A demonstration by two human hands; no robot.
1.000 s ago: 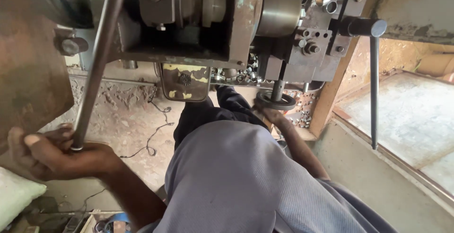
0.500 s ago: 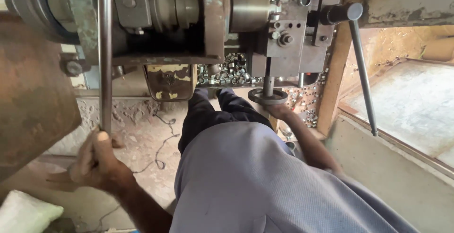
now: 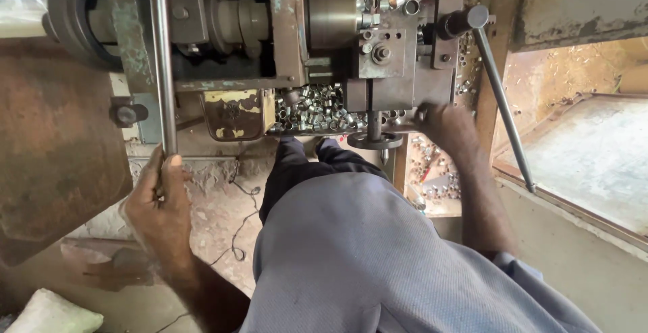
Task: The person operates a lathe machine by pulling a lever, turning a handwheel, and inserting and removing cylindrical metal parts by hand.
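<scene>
Honestly the sketchy bit is that right hand (image 3: 442, 125), parked right up against the machine's tool block (image 3: 395, 69), just beside the small handwheel (image 3: 374, 140) and the pile of little metal rings (image 3: 314, 107). If the spindle (image 3: 331, 19) is turning, I'd guess a finger or the loose grey shirt (image 3: 378, 265) could get caught. Can't tell if those fingers are pinching a ring or just resting. The left hand (image 3: 158, 205) is wrapped closed around the long steel lever rod (image 3: 162, 63) at its lower end, arm stretched out low, wrist bent. Another lever (image 3: 503, 100) hangs untouched, well apart.
</scene>
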